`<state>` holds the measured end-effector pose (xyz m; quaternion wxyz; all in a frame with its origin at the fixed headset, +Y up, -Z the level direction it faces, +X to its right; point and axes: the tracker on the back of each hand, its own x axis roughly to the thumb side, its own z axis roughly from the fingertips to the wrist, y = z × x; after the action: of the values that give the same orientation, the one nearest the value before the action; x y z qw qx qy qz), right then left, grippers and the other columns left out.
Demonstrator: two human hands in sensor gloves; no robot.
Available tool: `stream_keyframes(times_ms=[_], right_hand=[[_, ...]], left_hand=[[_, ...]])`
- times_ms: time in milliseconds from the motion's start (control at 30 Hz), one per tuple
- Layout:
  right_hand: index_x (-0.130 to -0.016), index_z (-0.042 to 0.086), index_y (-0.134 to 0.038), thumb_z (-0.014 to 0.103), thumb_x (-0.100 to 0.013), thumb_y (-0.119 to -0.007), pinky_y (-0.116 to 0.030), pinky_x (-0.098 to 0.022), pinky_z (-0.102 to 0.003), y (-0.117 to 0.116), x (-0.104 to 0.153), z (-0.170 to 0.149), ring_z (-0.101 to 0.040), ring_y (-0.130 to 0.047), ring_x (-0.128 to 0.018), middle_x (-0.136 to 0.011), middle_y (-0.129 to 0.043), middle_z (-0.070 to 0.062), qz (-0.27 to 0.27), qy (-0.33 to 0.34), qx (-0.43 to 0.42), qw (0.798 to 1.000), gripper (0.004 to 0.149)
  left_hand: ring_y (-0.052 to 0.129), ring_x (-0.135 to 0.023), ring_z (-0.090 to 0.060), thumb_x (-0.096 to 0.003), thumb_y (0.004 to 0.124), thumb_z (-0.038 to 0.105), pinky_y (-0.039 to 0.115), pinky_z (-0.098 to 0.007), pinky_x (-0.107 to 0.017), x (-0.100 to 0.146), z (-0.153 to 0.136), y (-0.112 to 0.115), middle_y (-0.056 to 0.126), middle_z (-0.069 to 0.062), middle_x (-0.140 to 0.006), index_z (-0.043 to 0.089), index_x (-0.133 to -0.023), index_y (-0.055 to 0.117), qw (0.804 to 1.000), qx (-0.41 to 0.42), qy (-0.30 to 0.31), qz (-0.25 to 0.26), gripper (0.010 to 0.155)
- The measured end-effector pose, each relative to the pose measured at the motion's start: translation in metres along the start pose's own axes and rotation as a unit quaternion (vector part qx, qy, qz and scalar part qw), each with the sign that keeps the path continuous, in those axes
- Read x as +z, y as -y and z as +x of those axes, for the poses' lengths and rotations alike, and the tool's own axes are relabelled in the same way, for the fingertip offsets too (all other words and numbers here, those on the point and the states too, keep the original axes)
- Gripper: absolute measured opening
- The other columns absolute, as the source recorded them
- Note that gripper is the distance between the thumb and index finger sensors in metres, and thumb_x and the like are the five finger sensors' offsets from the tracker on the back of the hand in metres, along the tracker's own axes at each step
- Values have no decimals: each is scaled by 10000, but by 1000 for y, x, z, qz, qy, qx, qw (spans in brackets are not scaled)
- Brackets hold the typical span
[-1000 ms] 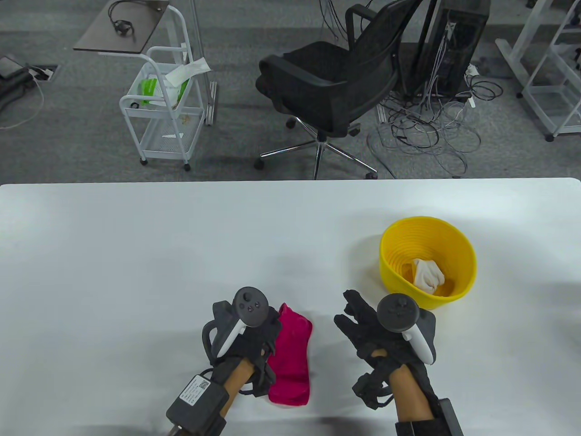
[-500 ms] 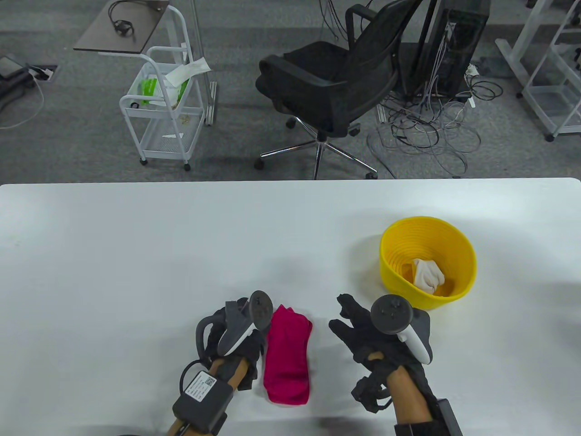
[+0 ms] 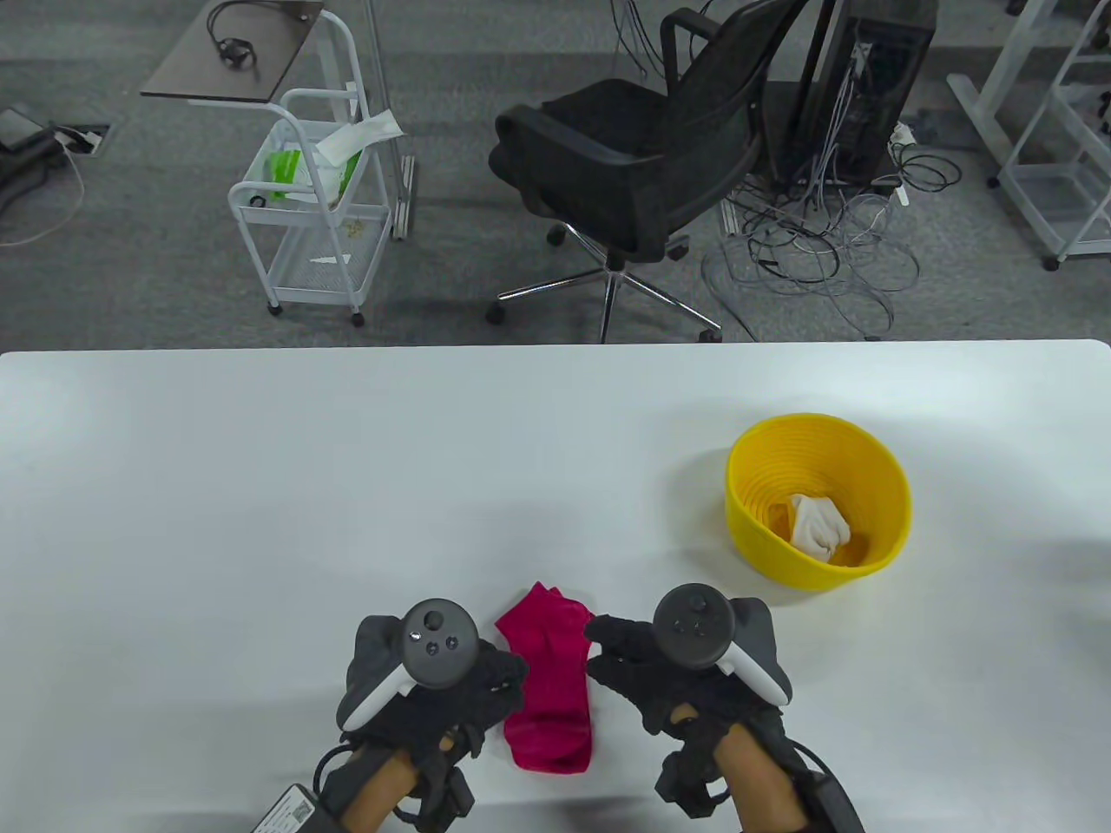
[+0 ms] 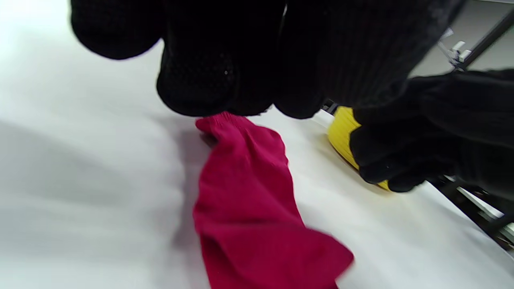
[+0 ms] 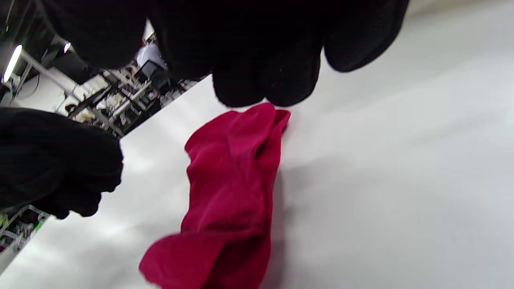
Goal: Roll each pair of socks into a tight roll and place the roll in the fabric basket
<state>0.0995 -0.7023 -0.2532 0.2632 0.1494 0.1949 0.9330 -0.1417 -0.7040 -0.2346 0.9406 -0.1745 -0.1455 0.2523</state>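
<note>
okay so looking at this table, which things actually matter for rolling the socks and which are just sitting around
Part of the job:
red sock pair, flat on the table
yellow basket
white sock roll, already in the basket
left hand and right hand, either side of the pair

Just around:
black office chair
white cart
cable tangle

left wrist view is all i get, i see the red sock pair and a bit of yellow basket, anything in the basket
Observer: Yes. The table view shows one white sock roll inside the yellow basket.
Operator: is the red pair rolled at all
Observer: No. The red sock pair lies flat between the left hand and the right hand.
Operator: right hand got hold of it
Observer: In the right wrist view its fingertips sit at the pair's far end; a grip can't be confirmed.
</note>
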Motion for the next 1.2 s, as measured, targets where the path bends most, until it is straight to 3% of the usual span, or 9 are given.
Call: stream_keyframes(times_ms=[100,233,333,700,867,1033,1200], right_hand=[[-838,344,-858,491,-422,-836,-776,-573,-512,-10,-1,12,-224,-985,-747,-822,-971,37,40,12,41,998,441],[-800,368,-892,467,-395,-889,-776,-578,-506,-30,-2,29,-205,-985,-744,-816,-971,56,68,18,121,990,417],[-783,379,-904,466,-380,-906,-768,-589,-507,-38,-3,37,-196,-975,-760,-829,-961,70,56,20,170,984,412],[-805,370,-886,482,-368,-911,-752,-606,-515,-63,-10,37,-198,-962,-780,-853,-946,79,95,3,229,969,452],[-860,372,-821,507,-345,-928,-735,-622,-526,-72,-11,34,-205,-933,-816,-905,-879,89,122,-10,253,960,543],[-842,366,-815,537,-273,-970,-761,-599,-520,-82,-7,38,-186,-965,-759,-867,-893,90,67,8,295,953,614],[-763,372,-877,494,-320,-953,-777,-582,-506,-81,-12,36,-168,-1000,-692,-780,-947,98,38,-6,275,961,465]], left_hand=[[988,-586,-258,-359,878,446,771,-453,-451,-4,-3,10,975,-57,-788,277,-784,972,998,-4,12,-61,467],[989,-580,-259,-352,886,435,772,-454,-450,-10,-7,23,976,-51,-783,284,-793,964,997,-24,18,-75,472],[989,-576,-262,-352,886,434,771,-456,-447,-12,-6,30,978,-53,-778,284,-794,964,995,-46,14,-82,474],[984,-578,-263,-352,879,441,766,-460,-458,-17,-3,47,975,-51,-776,275,-802,954,990,-99,6,-102,486],[984,-572,-259,-351,879,443,766,-460,-459,-21,-5,53,976,-57,-757,279,-787,962,989,-105,3,-105,473],[980,-575,-259,-351,881,443,763,-461,-463,-21,-5,52,973,-59,-756,278,-779,963,989,-99,1,-110,466],[974,-584,-257,-346,887,450,759,-462,-470,-22,-5,52,964,-38,-761,277,-778,955,989,-96,0,-115,470]])
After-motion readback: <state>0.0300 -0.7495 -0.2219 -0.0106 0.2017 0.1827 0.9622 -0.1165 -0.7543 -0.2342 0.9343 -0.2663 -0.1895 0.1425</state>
